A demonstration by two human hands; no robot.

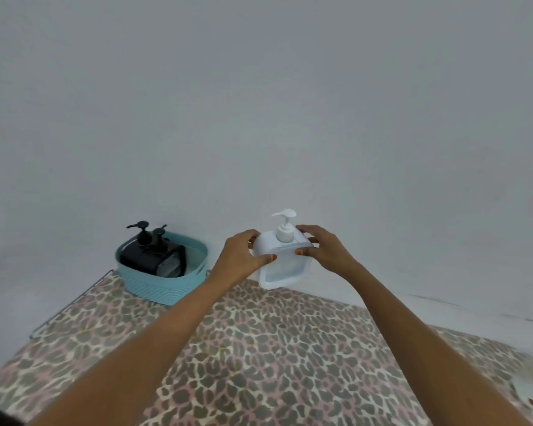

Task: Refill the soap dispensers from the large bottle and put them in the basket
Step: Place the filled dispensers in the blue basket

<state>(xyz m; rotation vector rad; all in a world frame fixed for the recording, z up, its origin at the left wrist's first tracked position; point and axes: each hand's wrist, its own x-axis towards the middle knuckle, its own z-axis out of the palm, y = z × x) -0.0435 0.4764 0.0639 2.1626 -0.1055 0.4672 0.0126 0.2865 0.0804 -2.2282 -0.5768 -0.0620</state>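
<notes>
Leopard-print cloth is covering the tabletop (274, 348) and filling the whole bottom of the view, with a thin metal rim (71, 302) showing along its left edge. Behind it a plain pale wall (259, 103) is taking up everything above. Two bare forearms (142, 348) are stretching out from the bottom corners toward the far edge of the tabletop.

Over at the back left a light blue ribbed basket (163, 284) is sitting on the cloth, and two black dispensers (150, 259) are standing inside it, pump heads poking above the rim.

Just right of the basket and apart from it, the white dispenser (282, 265) is being held against the wall, tilted a bit, its white pump (285, 222) on top. The left hand (240, 256) is gripping its left side and the right hand (323, 250) its right side, fingers curling over the shoulders and thumbs pressing on the front. Its bottom corner is hanging right at the tabletop's far edge — can't tell if it's touching.
</notes>
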